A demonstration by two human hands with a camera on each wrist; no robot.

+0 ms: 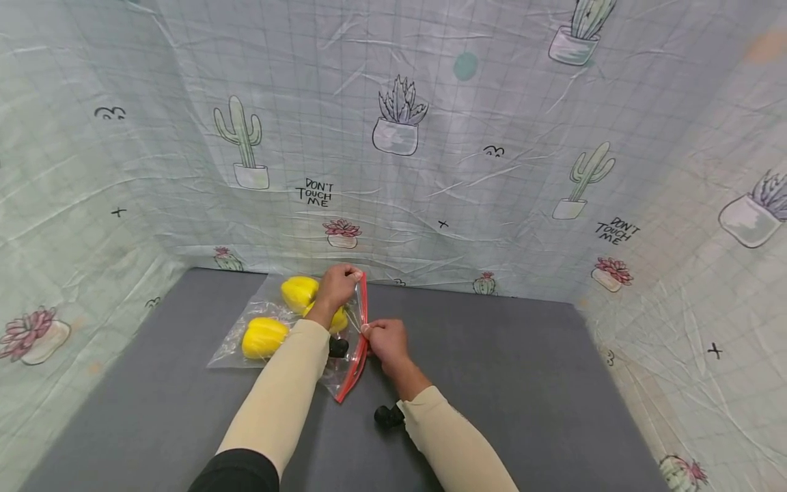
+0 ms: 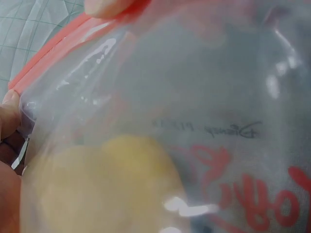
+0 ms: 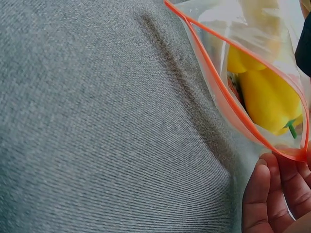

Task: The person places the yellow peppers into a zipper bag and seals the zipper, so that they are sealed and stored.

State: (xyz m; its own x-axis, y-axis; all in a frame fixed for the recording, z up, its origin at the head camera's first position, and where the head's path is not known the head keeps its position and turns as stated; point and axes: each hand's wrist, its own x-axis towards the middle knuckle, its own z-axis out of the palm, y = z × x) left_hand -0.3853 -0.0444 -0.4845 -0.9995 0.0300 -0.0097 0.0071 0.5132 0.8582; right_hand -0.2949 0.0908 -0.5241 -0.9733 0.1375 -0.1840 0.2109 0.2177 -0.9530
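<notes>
Overhead, both the left hand (image 1: 337, 285) and right hand (image 1: 386, 340) pinch the red zip strip (image 1: 363, 321) of a clear plastic bag (image 1: 246, 342) holding yellow peppers (image 1: 264, 337) on the grey mat (image 1: 522, 369), while the left wrist view reads mirrored "Disney" lettering (image 2: 238, 130), and the right wrist view shows fingertips (image 3: 257, 194) gripping the strip's end.

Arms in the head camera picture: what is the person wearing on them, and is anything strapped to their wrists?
Both arms wear long, snug beige sleeves reaching the wrists. The left sleeve turns black near the elbow. A small black device sits under the right wrist, and another under the left. The left hand and right hand are bare, without gloves.
</notes>
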